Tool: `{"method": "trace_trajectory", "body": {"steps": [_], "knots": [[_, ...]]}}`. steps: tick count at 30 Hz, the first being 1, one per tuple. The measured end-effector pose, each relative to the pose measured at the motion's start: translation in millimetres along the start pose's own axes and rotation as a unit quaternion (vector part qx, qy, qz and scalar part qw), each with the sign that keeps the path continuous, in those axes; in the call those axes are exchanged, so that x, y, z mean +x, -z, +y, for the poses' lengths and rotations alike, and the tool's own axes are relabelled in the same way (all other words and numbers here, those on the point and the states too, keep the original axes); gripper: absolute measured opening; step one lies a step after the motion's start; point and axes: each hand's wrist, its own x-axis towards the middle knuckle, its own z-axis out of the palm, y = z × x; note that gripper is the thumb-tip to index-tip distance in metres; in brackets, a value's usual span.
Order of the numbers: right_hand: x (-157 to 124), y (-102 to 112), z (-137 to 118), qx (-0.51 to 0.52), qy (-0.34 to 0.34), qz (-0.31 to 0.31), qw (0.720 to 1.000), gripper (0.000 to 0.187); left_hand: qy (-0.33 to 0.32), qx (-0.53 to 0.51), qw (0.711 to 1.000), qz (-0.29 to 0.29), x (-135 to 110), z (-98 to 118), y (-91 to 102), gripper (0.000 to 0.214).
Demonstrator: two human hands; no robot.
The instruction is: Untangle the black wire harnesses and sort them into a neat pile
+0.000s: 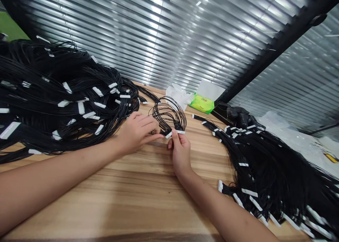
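Note:
Thin black wires of a wire harness [171,109] loop up and over at the middle of the wooden table. My right hand [180,148] pinches a white connector [181,132] at the end of these wires between thumb and fingers. Close on its left, my left hand [141,129] has its fingers closed around the black wires, with the thumb stretched toward a second white connector [168,134]. The wires run back from the loop toward the big heap on the left. My left fingertips are partly hidden behind the hand.
A large heap of black wire harnesses [87,79] with white connectors covers the left side. Another pile [267,164] lies on the right. A green tissue pack [201,103] and crumpled white tissue [178,95] stand at the back, before a corrugated metal wall [148,34].

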Motion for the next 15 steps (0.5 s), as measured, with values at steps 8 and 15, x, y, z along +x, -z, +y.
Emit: {"method": "trace_trajectory", "body": {"steps": [8,15], "knots": [[0.3,-1.0,0.3,0.011,-0.005,-0.006,1.000,0.032,0.031,0.006,0.998,0.048,0.2,-4.3,0.4,0.013],[2.2,-0.9,-1.3,0.085,-0.026,-0.002,0.996,0.037,-0.110,-0.065,0.992,-0.014,0.6,0.1,-0.6,0.016]]}}
